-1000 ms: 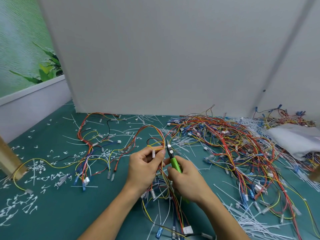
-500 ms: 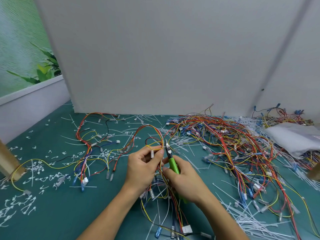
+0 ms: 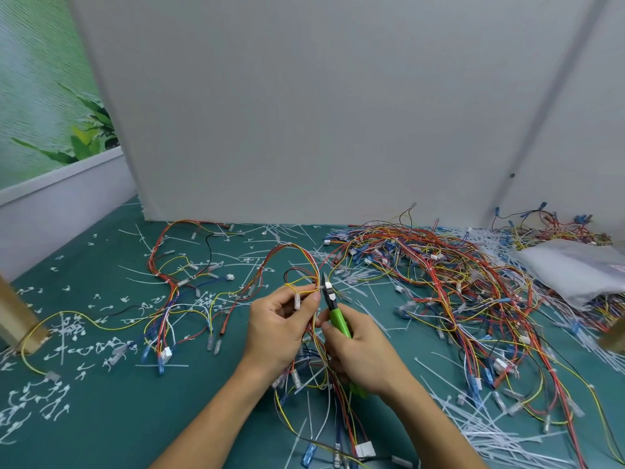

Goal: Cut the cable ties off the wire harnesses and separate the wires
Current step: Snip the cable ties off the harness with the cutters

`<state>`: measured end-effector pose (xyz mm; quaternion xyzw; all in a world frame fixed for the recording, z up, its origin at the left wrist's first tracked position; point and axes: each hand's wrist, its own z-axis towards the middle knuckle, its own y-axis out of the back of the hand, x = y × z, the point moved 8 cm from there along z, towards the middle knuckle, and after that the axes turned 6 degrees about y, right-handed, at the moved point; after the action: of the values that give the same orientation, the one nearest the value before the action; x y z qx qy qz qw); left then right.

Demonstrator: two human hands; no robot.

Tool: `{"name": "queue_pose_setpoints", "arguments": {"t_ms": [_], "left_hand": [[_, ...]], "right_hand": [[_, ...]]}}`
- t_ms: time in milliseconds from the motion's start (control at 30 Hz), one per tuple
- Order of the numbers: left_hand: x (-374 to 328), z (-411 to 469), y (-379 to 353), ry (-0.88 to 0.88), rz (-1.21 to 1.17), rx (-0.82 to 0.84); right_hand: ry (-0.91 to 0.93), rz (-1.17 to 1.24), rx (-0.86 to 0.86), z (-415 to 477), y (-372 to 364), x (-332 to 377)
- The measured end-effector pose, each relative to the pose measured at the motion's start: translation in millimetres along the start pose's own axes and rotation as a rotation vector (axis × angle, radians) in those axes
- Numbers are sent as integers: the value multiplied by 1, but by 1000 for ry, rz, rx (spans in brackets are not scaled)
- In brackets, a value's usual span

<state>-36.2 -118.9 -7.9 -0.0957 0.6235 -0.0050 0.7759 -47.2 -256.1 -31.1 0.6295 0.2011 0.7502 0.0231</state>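
Observation:
My left hand (image 3: 279,324) pinches a wire harness (image 3: 297,262) of red, yellow and orange wires at a bundled spot, lifted a little off the green table. My right hand (image 3: 363,353) grips green-handled cutters (image 3: 334,309). Their jaws point up and sit right beside the wires at my left fingertips. The harness loops back toward the wall and hangs down under both hands, ending in white and blue connectors (image 3: 363,448). Whether a cable tie sits between the jaws is too small to tell.
A big tangle of uncut harnesses (image 3: 456,282) covers the right half. A separated harness (image 3: 169,292) lies at left. Cut white ties (image 3: 67,350) litter the green mat. A white plastic bag (image 3: 571,269) lies far right. A grey panel stands behind, a wooden post (image 3: 17,316) at left.
The cutter jaws have shifted slightly left, closer to the wires pinched at my left fingertips. Both hands otherwise stay in place.

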Motion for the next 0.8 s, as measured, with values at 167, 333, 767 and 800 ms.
{"name": "queue_pose_setpoints", "arguments": {"t_ms": [167, 333, 767, 800], "left_hand": [[2, 1, 1, 0, 7, -8], [1, 0, -2, -6, -31, -3], [3, 1, 1, -51, 84, -24], [2, 1, 1, -56, 91, -25]], "right_hand": [[12, -46, -20, 0, 1, 1], [18, -63, -16, 0, 2, 3], [-24, -62, -12, 0, 2, -3], [-19, -67, -13, 0, 1, -2]]}}
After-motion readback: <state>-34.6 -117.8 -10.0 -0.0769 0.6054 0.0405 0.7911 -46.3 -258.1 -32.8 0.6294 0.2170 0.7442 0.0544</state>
